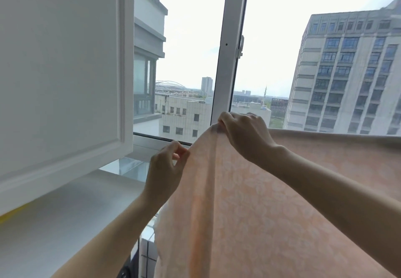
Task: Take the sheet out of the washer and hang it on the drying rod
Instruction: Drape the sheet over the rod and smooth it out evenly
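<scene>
Beside a white cabinet (60, 71) and high-rise window (230, 45), the left hand (165, 169) and right hand (245, 134) are pinching a peach sheet (271, 212), fingers clamped on its edge.

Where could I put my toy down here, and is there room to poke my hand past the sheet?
The white ledge under the open cabinet door looks bare, beside the left hand. A hand could pass between that hand and the door's lower corner. On the right it is crowded: the peach sheet, held by the right hand, fills everything.
</scene>
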The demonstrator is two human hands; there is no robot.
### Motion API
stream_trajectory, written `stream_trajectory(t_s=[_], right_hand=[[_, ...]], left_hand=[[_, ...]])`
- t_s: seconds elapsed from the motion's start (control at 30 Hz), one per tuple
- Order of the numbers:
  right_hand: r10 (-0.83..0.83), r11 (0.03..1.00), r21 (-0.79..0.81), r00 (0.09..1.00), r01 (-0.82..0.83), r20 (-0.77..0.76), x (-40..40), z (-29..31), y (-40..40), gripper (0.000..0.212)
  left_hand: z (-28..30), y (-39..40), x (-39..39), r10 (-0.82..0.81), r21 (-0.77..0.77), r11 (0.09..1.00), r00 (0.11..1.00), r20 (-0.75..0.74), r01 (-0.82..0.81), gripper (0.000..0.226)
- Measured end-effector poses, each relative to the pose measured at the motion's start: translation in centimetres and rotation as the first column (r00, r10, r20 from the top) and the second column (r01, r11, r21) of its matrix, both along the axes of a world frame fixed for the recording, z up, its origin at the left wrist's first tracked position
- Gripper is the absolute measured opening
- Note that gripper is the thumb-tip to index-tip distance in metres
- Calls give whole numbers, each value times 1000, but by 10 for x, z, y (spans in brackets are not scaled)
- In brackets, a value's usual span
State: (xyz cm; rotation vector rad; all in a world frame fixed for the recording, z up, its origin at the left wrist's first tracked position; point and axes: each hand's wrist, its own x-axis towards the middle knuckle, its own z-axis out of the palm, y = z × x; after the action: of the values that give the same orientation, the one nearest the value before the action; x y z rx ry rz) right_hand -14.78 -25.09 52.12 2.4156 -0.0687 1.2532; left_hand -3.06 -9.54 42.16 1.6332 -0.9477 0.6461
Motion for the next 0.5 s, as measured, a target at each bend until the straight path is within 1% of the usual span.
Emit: stream_trajectory(t_s=[0.1,0.2,0.27,0.37,0.5], right_hand=[[75,996,52,997,-75,5,-5,-11,0,10],[112,993,28,993,-111,-47,-6,-16,2,15],[84,996,-16,992,-86,-95,-4,-22,6,20],[-26,991,-136,984,2,-173,-6,-40,19,19],[26,980,-186,974,-70,-227,-17,-71,23,20]], left_hand=[[-23,3,-9,-83,44,995,996,-32,84,9],[-35,6,-19,-99,116,988,994,-40,103,14],[-43,6,-26,-84,154,984,994,-63,93,15],[-60,9,-36,-40,239,969,996,-79,58,17],[-92,21,-52,53,332,943,988,-143,-3,16]])
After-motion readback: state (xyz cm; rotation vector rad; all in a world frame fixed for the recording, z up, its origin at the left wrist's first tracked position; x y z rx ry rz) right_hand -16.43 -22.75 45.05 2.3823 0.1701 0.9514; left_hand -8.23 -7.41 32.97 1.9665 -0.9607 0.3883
